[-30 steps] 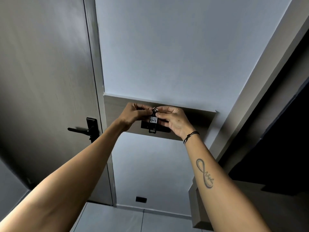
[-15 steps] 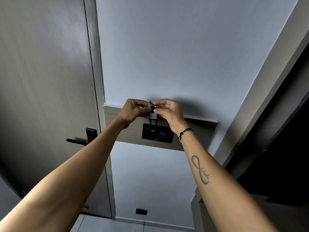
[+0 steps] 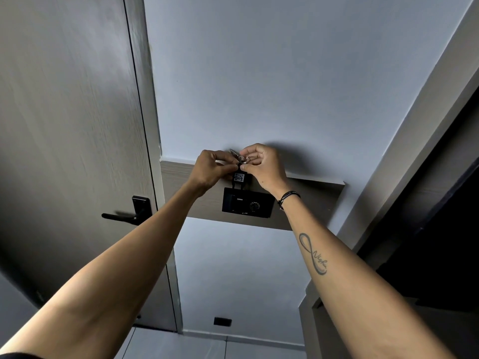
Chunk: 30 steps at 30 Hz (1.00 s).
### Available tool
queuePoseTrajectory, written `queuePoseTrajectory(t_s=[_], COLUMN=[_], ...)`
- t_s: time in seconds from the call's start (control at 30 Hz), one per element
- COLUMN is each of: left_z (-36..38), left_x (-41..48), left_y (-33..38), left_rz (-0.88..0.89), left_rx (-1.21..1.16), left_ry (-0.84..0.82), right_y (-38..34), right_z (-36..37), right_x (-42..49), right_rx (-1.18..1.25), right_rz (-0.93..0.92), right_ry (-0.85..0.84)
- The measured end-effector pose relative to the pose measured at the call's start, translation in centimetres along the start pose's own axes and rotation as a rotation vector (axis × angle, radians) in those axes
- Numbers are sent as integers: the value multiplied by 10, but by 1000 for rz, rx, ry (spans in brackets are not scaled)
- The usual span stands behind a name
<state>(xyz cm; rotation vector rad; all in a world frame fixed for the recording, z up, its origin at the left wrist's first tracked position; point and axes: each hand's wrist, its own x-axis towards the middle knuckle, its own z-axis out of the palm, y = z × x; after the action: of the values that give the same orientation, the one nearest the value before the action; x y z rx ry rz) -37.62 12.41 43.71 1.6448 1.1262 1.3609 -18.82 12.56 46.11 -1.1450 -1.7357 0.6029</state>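
both hands pinching a key bunch at the wall

the left hand (image 3: 211, 169) and the right hand (image 3: 265, 167) are raised side by side in front of the pale wall (image 3: 259, 73), their fingertips meeting over a small key bunch (image 3: 242, 161). the left hand's fingers are curled and pinch the bunch from its side, and a metal key (image 3: 232, 151) pokes up just above its knuckles. the right hand's thumb and forefinger pinch the metal ring (image 3: 246, 159), with the other fingers folded toward the palm. a black tag (image 3: 239, 176) with a white label hangs down from the ring between the two wrists; the label's print is too small to read.

the bunch is held at the top edge of a wooden strip (image 3: 311, 200) that runs across the wall. just below the tag, a black switch panel (image 3: 247, 203) is set in that strip; whether the tag's lower end touches the panel i cannot tell. the right wrist wears a dark bracelet (image 3: 288, 198), and a tattoo (image 3: 313, 255) marks the forearm. to the left stands a grey door (image 3: 64, 125) with a black lever handle (image 3: 120, 216). low on the wall sits a small dark socket (image 3: 222, 321).
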Motion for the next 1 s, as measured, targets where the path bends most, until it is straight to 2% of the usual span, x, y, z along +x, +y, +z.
queuePoseTrajectory(t_s=[0.37,0.6,0.8,1.0], left_z=[7,11,17,22], left_x=[2,-7,-15,-21], left_y=[-6,-15,-17,-19], left_rz=[7,20,27,1], left_rx=[-12,95,165,189], left_ry=[73,126,150,139], right_y=[16,22,32,39], right_z=[-1,4,9,11], right_x=[2,-2,-14,-19], right_rx=[14,1,-18,-50], right_rz=[51,55,26,31], right_ry=[36,5,77,80])
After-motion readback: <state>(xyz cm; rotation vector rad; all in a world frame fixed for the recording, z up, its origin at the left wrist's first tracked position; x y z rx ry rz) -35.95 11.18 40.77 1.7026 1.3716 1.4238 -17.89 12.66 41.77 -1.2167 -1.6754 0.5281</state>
